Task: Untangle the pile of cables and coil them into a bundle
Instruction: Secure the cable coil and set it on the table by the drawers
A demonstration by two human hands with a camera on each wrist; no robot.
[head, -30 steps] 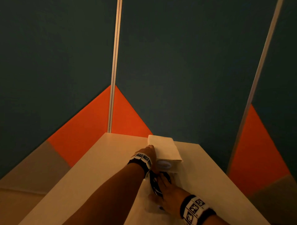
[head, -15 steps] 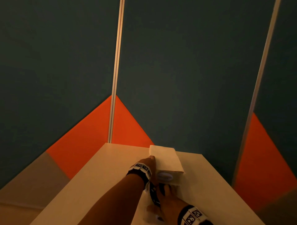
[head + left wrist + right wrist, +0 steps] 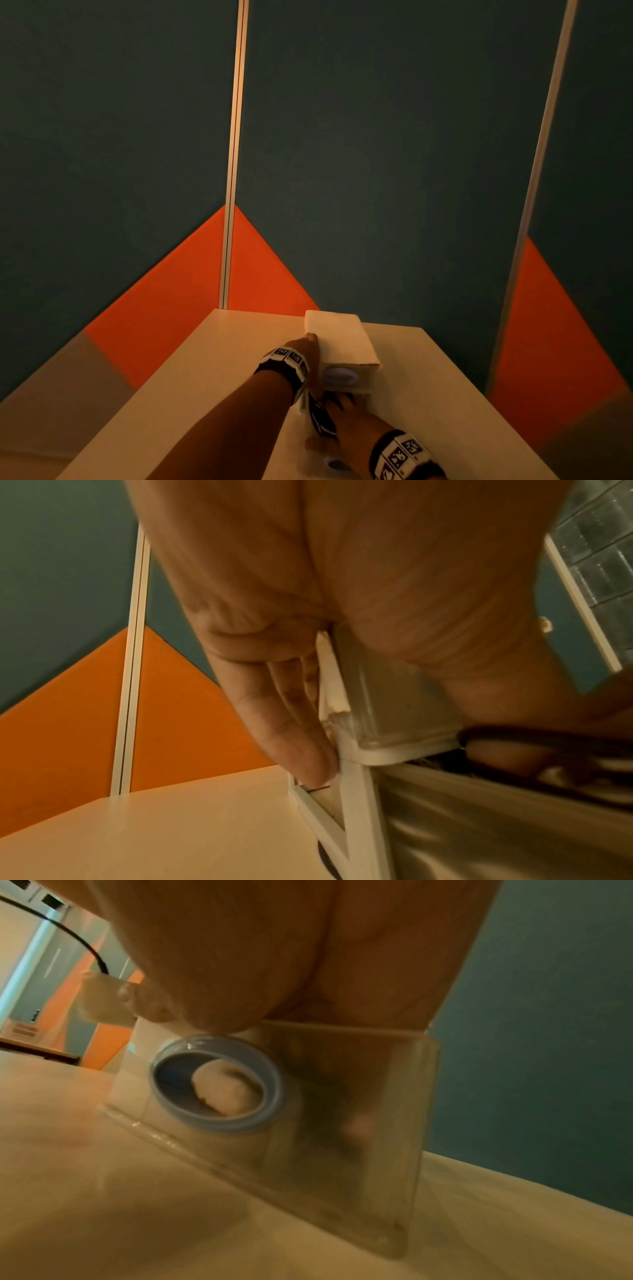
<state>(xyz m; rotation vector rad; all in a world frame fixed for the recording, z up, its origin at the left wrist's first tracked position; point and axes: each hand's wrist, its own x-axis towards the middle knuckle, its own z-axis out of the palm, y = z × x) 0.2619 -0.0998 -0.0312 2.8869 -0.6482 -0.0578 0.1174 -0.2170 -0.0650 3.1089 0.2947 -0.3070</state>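
Cables [image 3: 320,416]: dark bunch between both wrists, just short of the clear box [image 3: 342,342] | left hand [image 3: 306,346] clasps the box's side, likely steadying it | right hand [image 3: 346,406] at its front; grip unclear, fingers hidden | no coil visible

Both hands, left [image 3: 310,346] and right [image 3: 346,409], forward, close together.

Both forearms are bare, with no sleeves showing. Just behind the left hand [image 3: 306,346] sits a black wristband [image 3: 284,363] faced with white square tiles carrying black block-pattern markers. A matching black band [image 3: 400,454] with the same white marker tiles wraps the wrist behind the right hand [image 3: 346,416].
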